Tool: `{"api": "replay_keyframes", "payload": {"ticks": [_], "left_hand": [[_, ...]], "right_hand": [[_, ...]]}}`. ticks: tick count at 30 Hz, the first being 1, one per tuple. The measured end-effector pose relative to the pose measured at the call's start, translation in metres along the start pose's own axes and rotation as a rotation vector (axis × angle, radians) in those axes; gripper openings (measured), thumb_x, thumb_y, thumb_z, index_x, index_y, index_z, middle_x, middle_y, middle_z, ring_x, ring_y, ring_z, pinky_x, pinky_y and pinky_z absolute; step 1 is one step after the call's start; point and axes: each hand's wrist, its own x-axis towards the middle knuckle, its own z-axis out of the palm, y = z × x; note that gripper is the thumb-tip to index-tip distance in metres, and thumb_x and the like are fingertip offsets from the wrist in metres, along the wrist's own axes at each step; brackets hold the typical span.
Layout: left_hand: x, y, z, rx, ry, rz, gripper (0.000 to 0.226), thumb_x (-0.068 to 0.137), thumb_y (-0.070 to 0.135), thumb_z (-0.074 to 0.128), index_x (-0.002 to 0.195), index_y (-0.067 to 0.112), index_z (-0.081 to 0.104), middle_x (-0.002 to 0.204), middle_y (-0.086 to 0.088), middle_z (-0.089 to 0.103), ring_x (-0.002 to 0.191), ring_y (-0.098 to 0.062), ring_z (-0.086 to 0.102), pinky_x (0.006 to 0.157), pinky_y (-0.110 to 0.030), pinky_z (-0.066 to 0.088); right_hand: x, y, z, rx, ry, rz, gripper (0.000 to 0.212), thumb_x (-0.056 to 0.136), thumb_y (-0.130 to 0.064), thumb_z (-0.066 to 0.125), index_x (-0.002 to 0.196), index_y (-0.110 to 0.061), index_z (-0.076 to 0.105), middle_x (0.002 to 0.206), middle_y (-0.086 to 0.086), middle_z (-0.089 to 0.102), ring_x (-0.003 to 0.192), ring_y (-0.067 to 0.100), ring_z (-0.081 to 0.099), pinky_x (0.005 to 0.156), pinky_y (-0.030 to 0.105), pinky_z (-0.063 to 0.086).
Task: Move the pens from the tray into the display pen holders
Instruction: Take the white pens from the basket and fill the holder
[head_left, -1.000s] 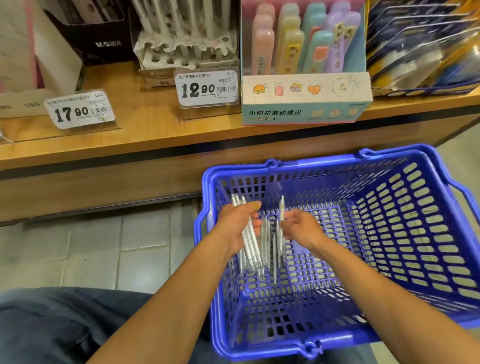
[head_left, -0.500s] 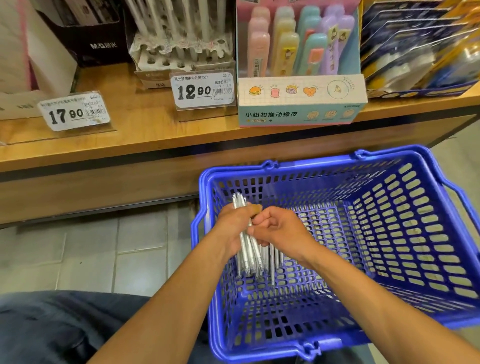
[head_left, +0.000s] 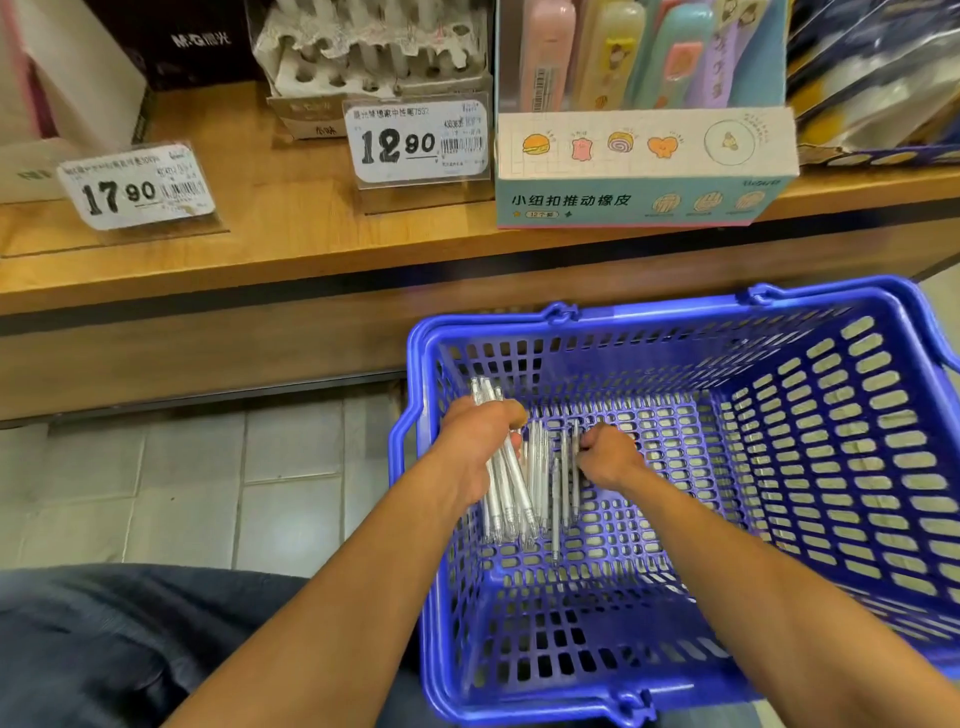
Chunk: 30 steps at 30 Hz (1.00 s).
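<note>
Shop aisle, wooden shelf (head_left: 291, 244) above tiled floor. Right hand (head_left: 605, 456) drawn apart from left hand (head_left: 478, 447) since half a second ago, fingers curled on loose pens (head_left: 563, 483) in blue basket (head_left: 810, 467). Left fingers clamped on bundle of pens (head_left: 506, 486): clear, slim, tips beyond knuckles. Behind: cardboard pen holder (head_left: 363, 57), price tags, eraser box (head_left: 644, 166).

My left hand (head_left: 480, 449) covers the middle of the bundle of clear plastic pens (head_left: 506, 480) it grips. The blue plastic mesh basket (head_left: 779, 467) runs off the right edge. The small print on the white price label (head_left: 421, 140) is too blurred to read.
</note>
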Motion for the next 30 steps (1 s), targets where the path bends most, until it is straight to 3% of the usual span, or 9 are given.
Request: {"api": "replay_keyframes", "payload": {"ticks": [7, 12, 14, 16, 18, 20, 23, 27, 30], "left_hand": [[-0.001, -0.002, 0.002, 0.002, -0.021, 0.082, 0.079, 0.078, 0.013, 0.082, 0.144, 0.003, 0.041, 0.133, -0.018, 0.059, 0.074, -0.014, 0.058, 0.108, -0.051, 0.043], [-0.003, -0.001, 0.001, -0.009, -0.097, 0.038, 0.077, 0.078, 0.021, 0.083, 0.140, -0.001, 0.045, 0.058, -0.002, 0.065, 0.120, -0.034, 0.060, 0.115, -0.056, 0.031], [-0.007, 0.001, 0.000, -0.011, -0.131, 0.028, 0.071, 0.079, 0.022, 0.082, 0.136, -0.003, 0.048, 0.053, 0.000, 0.061, 0.103, -0.029, 0.068, 0.107, -0.050, 0.044], [-0.011, 0.003, -0.001, -0.006, -0.144, 0.022, 0.073, 0.080, 0.021, 0.082, 0.139, -0.003, 0.045, 0.055, -0.001, 0.060, 0.060, -0.015, 0.063, 0.089, -0.042, 0.056], [-0.012, 0.003, 0.000, -0.027, -0.147, 0.013, 0.084, 0.080, 0.020, 0.081, 0.147, -0.002, 0.035, 0.060, -0.002, 0.059, 0.047, -0.011, 0.055, 0.089, -0.039, 0.054], [-0.010, 0.003, 0.001, -0.055, -0.132, 0.008, 0.088, 0.080, 0.021, 0.082, 0.148, -0.001, 0.031, 0.062, -0.002, 0.061, 0.058, -0.013, 0.063, 0.105, -0.043, 0.046], [-0.008, 0.001, 0.001, -0.033, -0.082, 0.007, 0.091, 0.078, 0.027, 0.083, 0.147, 0.000, 0.029, 0.059, -0.001, 0.065, 0.109, -0.022, 0.063, 0.116, -0.047, 0.027], [-0.005, 0.000, 0.001, -0.064, -0.086, 0.012, 0.093, 0.073, 0.031, 0.086, 0.147, 0.002, 0.038, 0.080, -0.006, 0.067, 0.070, -0.015, 0.061, 0.106, -0.047, 0.044], [-0.008, 0.001, 0.001, -0.112, -0.137, 0.026, 0.101, 0.061, 0.040, 0.092, 0.143, 0.006, 0.044, 0.115, -0.011, 0.066, 0.088, -0.024, 0.069, 0.087, -0.045, 0.056]], "right_hand": [[0.008, -0.002, 0.032, -0.126, 0.162, 0.085, 0.060, 0.088, -0.011, 0.063, 0.140, 0.000, 0.033, 0.109, 0.018, 0.063, 0.093, 0.034, 0.064, 0.061, 0.032, 0.050], [0.008, 0.002, 0.027, -0.046, 0.161, 0.117, 0.058, 0.084, -0.022, 0.073, 0.129, -0.002, 0.042, 0.085, 0.007, 0.058, 0.072, 0.023, 0.056, 0.045, 0.024, 0.037], [0.003, 0.005, 0.021, -0.006, 0.151, 0.135, 0.051, 0.082, -0.025, 0.076, 0.119, -0.002, 0.049, 0.076, 0.003, 0.053, 0.067, 0.021, 0.055, 0.044, 0.024, 0.037], [-0.003, 0.005, 0.014, 0.032, 0.139, 0.120, 0.043, 0.083, -0.026, 0.075, 0.109, 0.002, 0.055, 0.073, 0.007, 0.056, 0.063, 0.022, 0.056, 0.047, 0.030, 0.044], [-0.011, 0.002, 0.003, 0.091, 0.119, 0.053, 0.032, 0.084, -0.022, 0.073, 0.097, 0.004, 0.060, 0.074, 0.018, 0.061, 0.064, 0.029, 0.060, 0.060, 0.038, 0.052], [-0.024, -0.006, -0.012, 0.235, 0.064, -0.009, 0.020, 0.084, -0.017, 0.072, 0.091, -0.006, 0.057, 0.071, 0.011, 0.062, 0.060, 0.023, 0.059, 0.060, 0.037, 0.054], [-0.053, -0.021, -0.032, 0.554, -0.047, -0.096, 0.018, 0.085, -0.008, 0.069, 0.099, -0.011, 0.057, 0.075, 0.008, 0.065, 0.060, 0.017, 0.062, 0.061, 0.031, 0.055], [-0.101, -0.040, -0.044, 0.777, -0.098, -0.254, 0.021, 0.084, 0.000, 0.068, 0.103, -0.009, 0.063, 0.074, 0.005, 0.067, 0.061, 0.013, 0.064, 0.060, 0.023, 0.052], [-0.127, -0.056, -0.039, 0.819, -0.131, -0.331, 0.019, 0.084, -0.001, 0.068, 0.100, -0.011, 0.065, 0.077, 0.004, 0.073, 0.065, 0.012, 0.066, 0.063, 0.023, 0.053]]}}
